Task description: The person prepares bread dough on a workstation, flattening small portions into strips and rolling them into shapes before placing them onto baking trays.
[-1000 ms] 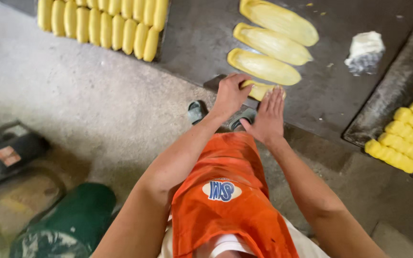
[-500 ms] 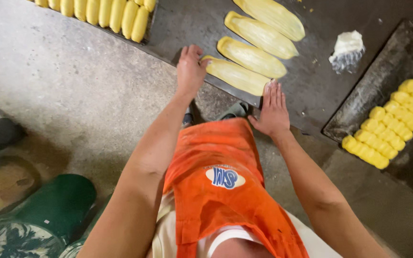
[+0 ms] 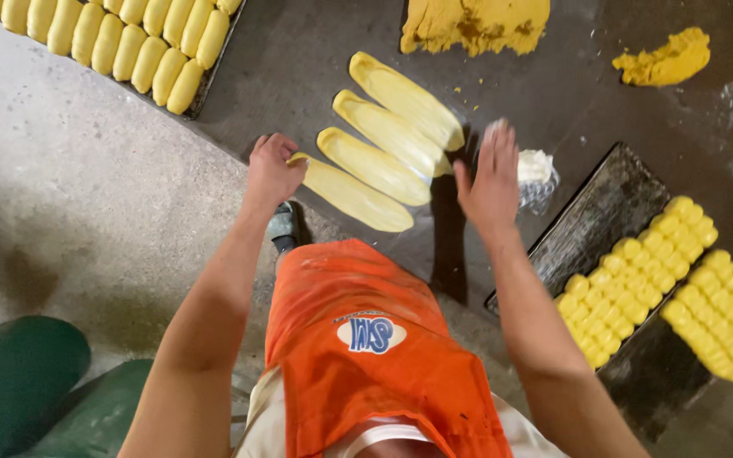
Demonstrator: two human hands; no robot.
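Note:
Several flattened yellow dough strips (image 3: 377, 149) lie side by side on the dark worktop (image 3: 299, 59). My left hand (image 3: 271, 167) is curled at the left end of the nearest strip (image 3: 358, 197), touching it. My right hand (image 3: 491, 178) hovers with fingers apart to the right of the strips, just in front of a white lump in clear wrap (image 3: 539, 172). It holds nothing. I wear an orange apron (image 3: 375, 348).
A tray of yellow dough rolls (image 3: 120, 38) sits far left. At right, a dark tray (image 3: 612, 225) holds rows of yellow rolls (image 3: 638, 280), with more rolls (image 3: 723, 314) beside it. A dough mass (image 3: 477, 21) and a smaller piece (image 3: 663, 59) lie at the back. Green containers (image 3: 19, 382) stand lower left.
The view has tilted toward the worktop. My right hand lifted from the table edge and moved right toward the white lump. My left hand stayed at the nearest strip's end.

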